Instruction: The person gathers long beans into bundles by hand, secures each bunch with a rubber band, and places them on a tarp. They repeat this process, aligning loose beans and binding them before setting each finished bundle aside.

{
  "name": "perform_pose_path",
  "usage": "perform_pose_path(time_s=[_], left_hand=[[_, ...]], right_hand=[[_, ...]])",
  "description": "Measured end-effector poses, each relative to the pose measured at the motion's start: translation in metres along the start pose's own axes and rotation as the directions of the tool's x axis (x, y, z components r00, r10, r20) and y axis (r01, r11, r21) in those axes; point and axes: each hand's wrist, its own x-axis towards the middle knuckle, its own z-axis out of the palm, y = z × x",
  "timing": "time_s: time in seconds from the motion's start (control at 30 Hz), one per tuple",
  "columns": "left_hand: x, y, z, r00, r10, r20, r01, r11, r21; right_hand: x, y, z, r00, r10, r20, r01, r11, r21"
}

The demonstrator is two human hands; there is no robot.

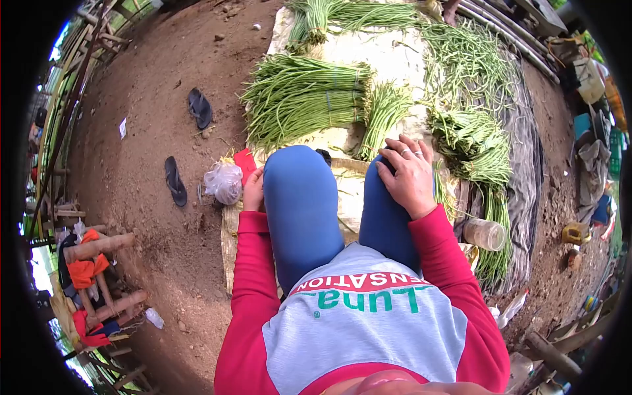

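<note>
My right hand (407,172) rests on my right knee, palm down, fingers apart, with rings on it and nothing held. Beside my left thigh hangs my left hand (255,191), its fingers mostly hidden behind the leg. A red piece (245,164) lies just above it, and a plastic bag (224,183) sits to its left. Large bundles of long green beans (303,99) lie in front of my knees, with a smaller bundle (385,115) beside them. More bean bundles (471,141) are at the right, near a clear jar (484,234).
Two dark slippers (200,108) lie on the dirt ground (151,151) at the left. Loose beans (461,59) spread over the pale sheet (395,56) at the back right. A wooden frame with orange cloth (87,270) stands at the lower left. A yellow container (576,233) is far right.
</note>
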Motion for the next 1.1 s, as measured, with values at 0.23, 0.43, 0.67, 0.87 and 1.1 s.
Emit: perform_pose_path(time_s=[0.23,0.43,0.67,0.87,1.1], left_hand=[[-0.033,0.17,0.1,0.966,0.251,0.054,-0.248,0.967,-0.052],[-0.025,0.203,0.143,0.831,0.157,0.533,-0.407,0.825,0.392],[0.002,0.204,0.133,0.722,-0.243,0.648,-0.124,0.876,0.466],[-0.013,0.216,0.134,0.704,-0.358,0.614,-0.129,0.785,0.606],[-0.03,0.219,0.136,0.821,-0.233,0.521,-0.245,0.681,0.69]], right_hand=[[-0.004,0.004,0.005,0.999,-0.008,-0.051,0.01,0.999,0.04],[-0.021,0.016,0.012,0.984,0.007,-0.178,0.036,0.971,0.238],[-0.108,0.062,0.006,0.867,0.487,0.106,-0.442,0.652,0.616],[-0.246,0.111,0.076,0.512,0.701,0.497,-0.856,0.464,0.227],[-0.276,0.15,0.109,0.47,0.755,0.457,-0.882,0.373,0.289]])
